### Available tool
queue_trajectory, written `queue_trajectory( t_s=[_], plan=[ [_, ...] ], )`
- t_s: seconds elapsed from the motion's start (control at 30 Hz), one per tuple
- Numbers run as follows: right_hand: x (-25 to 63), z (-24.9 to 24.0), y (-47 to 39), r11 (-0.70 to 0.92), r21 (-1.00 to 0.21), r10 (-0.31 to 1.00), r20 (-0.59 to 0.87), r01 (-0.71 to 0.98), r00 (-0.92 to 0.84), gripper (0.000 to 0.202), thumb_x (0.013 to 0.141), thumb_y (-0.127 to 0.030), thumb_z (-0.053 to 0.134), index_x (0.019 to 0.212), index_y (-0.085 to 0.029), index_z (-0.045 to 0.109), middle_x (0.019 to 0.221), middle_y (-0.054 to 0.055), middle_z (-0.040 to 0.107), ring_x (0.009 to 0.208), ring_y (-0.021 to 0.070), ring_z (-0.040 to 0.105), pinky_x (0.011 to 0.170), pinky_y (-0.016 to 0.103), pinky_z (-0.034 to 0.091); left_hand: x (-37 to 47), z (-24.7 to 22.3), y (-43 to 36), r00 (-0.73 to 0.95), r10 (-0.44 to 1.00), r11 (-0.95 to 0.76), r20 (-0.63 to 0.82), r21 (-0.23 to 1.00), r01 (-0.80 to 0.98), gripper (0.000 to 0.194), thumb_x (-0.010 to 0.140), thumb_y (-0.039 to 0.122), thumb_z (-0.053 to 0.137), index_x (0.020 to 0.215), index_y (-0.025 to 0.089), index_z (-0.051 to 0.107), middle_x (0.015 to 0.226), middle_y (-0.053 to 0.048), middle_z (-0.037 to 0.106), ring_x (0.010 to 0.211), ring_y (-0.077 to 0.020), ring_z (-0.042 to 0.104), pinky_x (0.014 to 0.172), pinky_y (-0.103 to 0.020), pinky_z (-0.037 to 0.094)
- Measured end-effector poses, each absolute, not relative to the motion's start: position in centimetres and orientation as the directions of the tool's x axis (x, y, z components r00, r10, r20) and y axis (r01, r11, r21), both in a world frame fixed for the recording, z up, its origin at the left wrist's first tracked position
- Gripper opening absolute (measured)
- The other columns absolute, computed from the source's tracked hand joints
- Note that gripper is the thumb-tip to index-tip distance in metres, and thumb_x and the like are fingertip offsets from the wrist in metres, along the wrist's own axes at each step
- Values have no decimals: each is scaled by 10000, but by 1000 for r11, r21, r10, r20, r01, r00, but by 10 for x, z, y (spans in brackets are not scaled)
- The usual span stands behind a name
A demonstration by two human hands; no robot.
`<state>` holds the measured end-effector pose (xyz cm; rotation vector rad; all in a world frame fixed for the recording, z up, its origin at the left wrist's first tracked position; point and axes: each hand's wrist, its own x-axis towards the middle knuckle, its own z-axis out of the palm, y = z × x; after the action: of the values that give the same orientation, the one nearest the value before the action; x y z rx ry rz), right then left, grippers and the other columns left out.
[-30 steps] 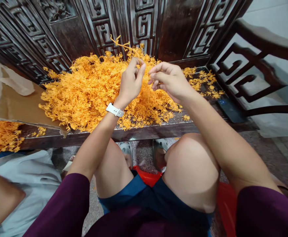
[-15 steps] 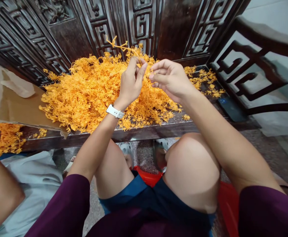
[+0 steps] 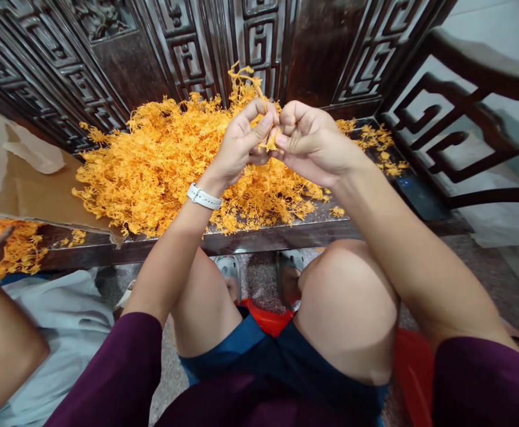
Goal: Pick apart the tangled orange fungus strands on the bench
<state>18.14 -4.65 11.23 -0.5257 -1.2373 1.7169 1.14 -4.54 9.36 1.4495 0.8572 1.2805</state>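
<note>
Dark carved wood (image 3: pixel 325 53) rises at 12 o'clock behind a bench (image 3: pixel 268 237) with an orange pile (image 3: pixel 152 160) at 11. Left hand (image 3: pixel 245 139) pinches a sprig (image 3: pixel 259 88) at 12; right hand (image 3: pixel 321 145) narrowly grips its lower end. Phone (image 3: pixel 423 193) lies at 3, cardboard (image 3: pixel 41 190) at 9

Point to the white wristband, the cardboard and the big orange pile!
White wristband (image 3: pixel 204 196), head view, middle of strap.
Cardboard (image 3: pixel 41 191), head view, brown lower part.
Big orange pile (image 3: pixel 152 163), head view, left of middle.
</note>
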Motion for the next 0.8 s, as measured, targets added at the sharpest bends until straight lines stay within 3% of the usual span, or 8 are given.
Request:
queue_trajectory(
  t_s=[0.27, 0.6, 0.7, 0.8],
  plan=[
    [185, 117, -50, -56, -878, 825, 227, -475, -517, 473, 830, 23, 889, 773, -229, 493, 748, -60, 538, 681, 118, 547, 683, 257, 569, 12, 97, -52, 186, 946, -242, 264, 961, -131, 340, 1057, 542, 699, 1158, 226, 622, 887, -1, 618, 628, -47, 589, 561, -196, 396],
    [195, 116, -45, -46, -904, 796, 223, -424, -562, 561, 736, -120, 1011, 773, -242, 465, 781, -41, 593, 689, 125, 580, 655, 270, 576, 16, 100, -60, 244, 953, -86, 178, 935, -345, 195, 1045, 367, 752, 1053, 233, 610, 782, 66, 596, 447, 24, 427, 476, -151, 331],
    [197, 116, -48, -42, -906, 726, 262, -421, -636, 592, 702, -214, 1047, 800, -250, 464, 773, -44, 616, 695, 140, 590, 690, 302, 603, 14, 103, -60, 236, 963, -25, 133, 911, -411, 137, 1095, 355, 674, 1061, 258, 584, 612, 117, 423, 385, 11, 340, 444, -130, 298],
    [194, 115, -55, -26, -907, 636, 309, -420, -707, 543, 759, -313, 1037, 838, -237, 505, 800, -28, 661, 719, 133, 622, 719, 289, 602, 6, 102, -49, 138, 976, -101, 170, 908, -407, 160, 1157, 404, 543, 1069, 272, 567, 571, 116, 240, 372, -9, 310, 460, -133, 272]
  ],
)
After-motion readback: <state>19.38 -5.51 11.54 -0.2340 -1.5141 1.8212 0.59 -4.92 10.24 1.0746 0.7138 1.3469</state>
